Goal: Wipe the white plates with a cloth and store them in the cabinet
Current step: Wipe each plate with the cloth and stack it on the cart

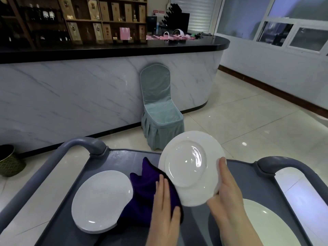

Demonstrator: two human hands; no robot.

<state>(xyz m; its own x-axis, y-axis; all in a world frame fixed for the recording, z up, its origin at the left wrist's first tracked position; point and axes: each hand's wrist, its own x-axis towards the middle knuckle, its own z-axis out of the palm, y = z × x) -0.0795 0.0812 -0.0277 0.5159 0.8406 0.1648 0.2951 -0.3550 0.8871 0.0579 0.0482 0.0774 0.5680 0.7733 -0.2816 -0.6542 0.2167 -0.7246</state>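
My right hand grips the right rim of a white round plate, held tilted above the grey cart tray. My left hand lies flat with straight fingers on a purple cloth, which sits against the lower left edge of that plate. A second white plate lies on the tray to the left, partly over the cloth. A third white plate lies at the lower right, partly hidden by my right forearm.
The cart has grey curved handles at the far left and far right corners. Beyond it stands a chair in a grey-green cover against a marble-fronted bar counter. A dark woven bin sits on the tiled floor at left.
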